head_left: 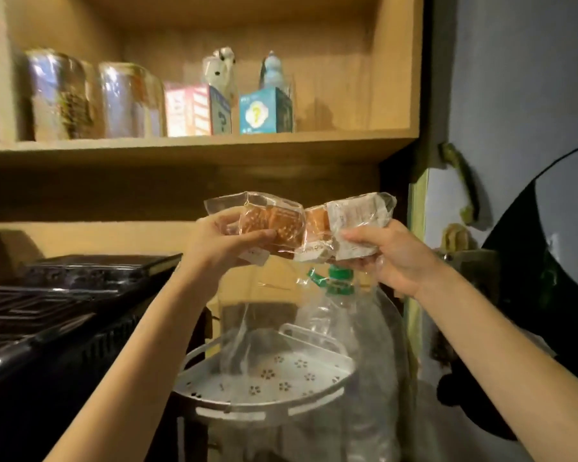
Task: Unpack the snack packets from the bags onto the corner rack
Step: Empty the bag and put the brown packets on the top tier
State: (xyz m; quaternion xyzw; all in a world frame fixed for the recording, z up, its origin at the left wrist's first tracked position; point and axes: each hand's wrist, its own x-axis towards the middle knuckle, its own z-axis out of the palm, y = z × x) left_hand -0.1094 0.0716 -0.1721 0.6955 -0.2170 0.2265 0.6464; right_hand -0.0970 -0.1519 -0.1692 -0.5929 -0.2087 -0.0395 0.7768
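Head view caught left hand [227, 238] and right hand [387, 258] each gripping a light, crinkly snack packet [274, 225], best pinched by its edge, above the corner rack [267, 378]

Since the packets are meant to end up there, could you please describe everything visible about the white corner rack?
The corner rack is a white, plastic-looking quarter-round tray with a raised rim with slots and a floor pierced by flower-shaped holes. It sits low, below both hands, level, beside a big clear water bottle. No packets lie on it; a clear plastic bag hangs down onto it. What supports it is not visible.
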